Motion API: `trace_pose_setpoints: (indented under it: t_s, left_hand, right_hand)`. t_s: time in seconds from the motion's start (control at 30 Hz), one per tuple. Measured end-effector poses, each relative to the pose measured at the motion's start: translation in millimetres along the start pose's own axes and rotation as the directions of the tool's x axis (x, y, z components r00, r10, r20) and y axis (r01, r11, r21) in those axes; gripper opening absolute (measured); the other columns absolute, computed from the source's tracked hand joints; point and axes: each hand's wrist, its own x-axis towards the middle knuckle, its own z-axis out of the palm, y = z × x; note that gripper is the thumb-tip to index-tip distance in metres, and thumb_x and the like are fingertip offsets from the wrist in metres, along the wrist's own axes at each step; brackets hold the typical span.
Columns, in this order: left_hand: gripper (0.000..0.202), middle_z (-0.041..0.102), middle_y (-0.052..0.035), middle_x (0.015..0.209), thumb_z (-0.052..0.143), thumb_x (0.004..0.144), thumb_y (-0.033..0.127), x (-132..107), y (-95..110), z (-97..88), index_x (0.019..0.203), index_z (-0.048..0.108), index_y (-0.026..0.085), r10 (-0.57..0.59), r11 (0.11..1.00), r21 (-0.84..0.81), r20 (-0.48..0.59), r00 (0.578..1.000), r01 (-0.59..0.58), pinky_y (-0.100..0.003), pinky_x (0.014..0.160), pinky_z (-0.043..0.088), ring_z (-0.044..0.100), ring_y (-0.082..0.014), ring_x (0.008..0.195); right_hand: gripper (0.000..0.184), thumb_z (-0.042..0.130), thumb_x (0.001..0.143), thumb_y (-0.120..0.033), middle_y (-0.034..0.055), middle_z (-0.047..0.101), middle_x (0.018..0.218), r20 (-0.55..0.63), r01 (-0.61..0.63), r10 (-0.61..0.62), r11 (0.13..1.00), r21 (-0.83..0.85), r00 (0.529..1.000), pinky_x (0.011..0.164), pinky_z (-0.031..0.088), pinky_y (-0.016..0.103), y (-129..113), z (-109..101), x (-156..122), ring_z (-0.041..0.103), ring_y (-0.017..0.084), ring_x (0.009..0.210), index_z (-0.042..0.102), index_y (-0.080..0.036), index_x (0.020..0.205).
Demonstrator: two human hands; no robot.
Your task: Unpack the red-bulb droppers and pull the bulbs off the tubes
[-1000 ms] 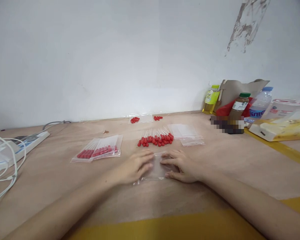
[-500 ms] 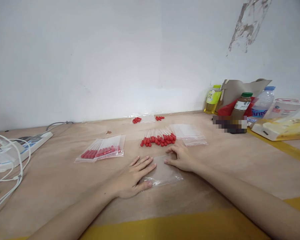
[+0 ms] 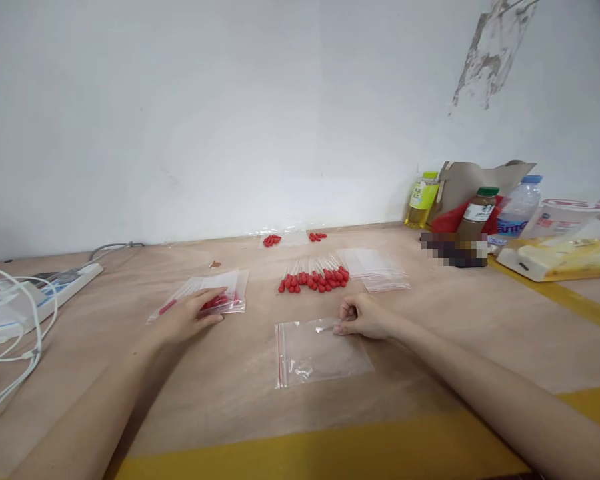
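My left hand (image 3: 187, 317) lies over a stack of clear zip bags (image 3: 237, 293) at the left, its fingers stretched out and the thumb apart. Inside those bags are white sticks with red tips, partly covered by the hand. An unfilled clear zip bag (image 3: 313, 357) with a red seal line lies flat in front of me. At its upper right edge, my right hand (image 3: 367, 317) is closed in a pinch, fingers curled. Beyond the bag, loose white sticks with red bulb-shaped tips (image 3: 313, 279) lie in a row.
More zip bags (image 3: 375, 269) are stacked right of the loose sticks. Small red pieces (image 3: 272, 240) lie on plastic by the wall. A power strip (image 3: 75, 290) with white cables sits at left. Bottles (image 3: 423, 200) and a tissue pack (image 3: 555, 260) stand at right.
My left hand has moved left from the unfilled zip bag onto the filled ones, uncovering the red seal line. The fingers of my right hand have curled closer together at the bag's edge.
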Motion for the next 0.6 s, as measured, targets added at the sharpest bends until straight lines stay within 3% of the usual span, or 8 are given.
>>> trace_pose_setpoints:
  t_s: [0.13,0.2,0.27,0.33,0.4,0.47,0.5,0.6]
  left_hand:
    - [0.051,0.052,-0.0065,0.124,0.036,0.082,0.052,2,-13,5.8,0.119,0.051,0.021,-0.023,0.997,-0.073,0.026,0.999,0.024,-0.036,0.094,0.037,0.047,-0.0254,0.113]
    - [0.049,0.051,-0.0072,0.125,0.035,0.083,0.051,2,-12,4.4,0.12,0.048,0.021,-0.048,0.992,-0.112,0.012,0.999,0.049,-0.036,0.094,0.036,0.048,-0.0249,0.113]
    - [0.049,0.052,-0.0099,0.123,0.04,0.081,0.05,0,-10,0.3,0.119,0.044,0.019,-0.065,0.986,-0.157,-0.004,0.998,0.064,-0.036,0.091,0.038,0.05,-0.0253,0.11]
    - [0.044,0.055,-0.012,0.117,0.045,0.078,0.049,-2,-8,-4.5,0.109,0.046,0.018,-0.061,0.975,-0.212,-0.002,0.998,0.059,-0.035,0.087,0.04,0.05,-0.0258,0.108]
    - [0.033,0.058,-0.0117,0.111,0.047,0.077,0.047,-4,-8,-8.4,0.094,0.048,0.019,-0.045,0.962,-0.27,0.02,0.999,0.049,-0.034,0.085,0.04,0.048,-0.0258,0.111]
    - [0.026,0.06,-0.0106,0.105,0.049,0.075,0.046,-4,-9,-11.2,0.079,0.048,0.019,-0.049,0.946,-0.321,0.024,0.999,0.054,-0.033,0.085,0.04,0.047,-0.0254,0.113]
    - [0.026,0.061,-0.01,0.103,0.05,0.074,0.045,-4,-9,-12.6,0.073,0.048,0.02,-0.054,0.939,-0.339,0.027,0.998,0.06,-0.032,0.084,0.04,0.048,-0.0252,0.112]
    - [0.03,0.064,-0.0074,0.098,0.052,0.073,0.046,-5,-4,-18.6,0.06,0.048,0.019,-0.072,0.941,-0.327,0.056,0.996,0.087,-0.027,0.081,0.041,0.051,-0.0245,0.106]
  right_hand:
    - [0.029,0.066,0.062,-0.041,-0.0034,0.051,0.056,0.048,0.098,-0.105,0.987,0.124,0.993,0.047,0.03,0.02,3,-5,-5,0.043,0.008,0.053,0.051,-0.017,0.063]
    - [0.031,0.064,0.064,-0.043,-0.0043,0.05,0.056,0.052,0.154,-0.173,0.952,0.263,0.983,0.047,0.031,0.019,3,-12,-7,0.043,0.007,0.051,0.047,-0.017,0.063]
    - [0.034,0.063,0.064,-0.046,-0.0049,0.049,0.056,-0.031,0.178,-0.182,0.884,0.432,0.983,0.048,0.035,0.02,6,-23,-7,0.045,0.007,0.051,0.044,-0.018,0.065]
    - [0.037,0.064,0.061,-0.048,-0.0045,0.051,0.057,-0.219,0.174,-0.057,0.808,0.564,0.974,0.051,0.04,0.022,15,-37,-3,0.05,0.009,0.052,0.042,-0.019,0.068]
    - [0.037,0.063,0.061,-0.048,-0.0026,0.055,0.062,-0.435,0.148,0.188,0.763,0.629,0.881,0.053,0.044,0.024,30,-51,4,0.055,0.012,0.055,0.041,-0.021,0.072]
    - [0.029,0.056,0.068,-0.043,0.0009,0.058,0.069,-0.573,0.052,0.41,0.781,0.623,0.709,0.054,0.046,0.025,48,-63,12,0.06,0.014,0.06,0.04,-0.021,0.079]
    - [0.026,0.052,0.071,-0.04,0.0026,0.06,0.072,-0.614,-0.037,0.463,0.816,0.577,0.639,0.055,0.046,0.026,58,-67,15,0.06,0.015,0.062,0.041,-0.021,0.084]
    - [0.027,0.055,0.068,-0.034,0.0063,0.061,0.077,-0.638,-0.169,0.505,0.842,0.513,0.582,0.059,0.046,0.03,81,-73,19,0.06,0.019,0.068,0.045,-0.02,0.089]
